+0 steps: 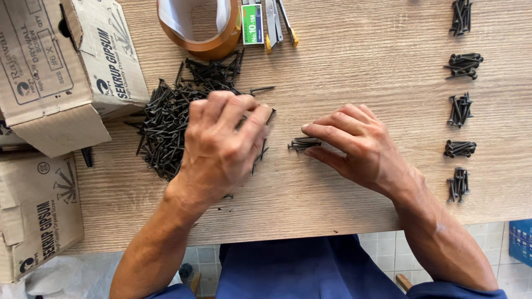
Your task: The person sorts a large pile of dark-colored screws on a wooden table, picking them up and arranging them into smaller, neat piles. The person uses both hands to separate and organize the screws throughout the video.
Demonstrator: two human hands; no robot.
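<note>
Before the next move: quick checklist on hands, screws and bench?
1. Left hand on the loose screw pile: ok, fingers curled over its right edge; whether it grips any, cannot tell.
2. Right hand at the small bundle: ok, fingertips touch its right end.
3. Bundle aligned: ok, screws lie side by side, roughly parallel.
4. Finished bundles kept apart: ok, five separate groups in a column on the right.
5. Bench between pile and bundle: not ok, a few stray screws beside the left hand.
6. Tape roll clear of hands: ok, at the far edge.
</note>
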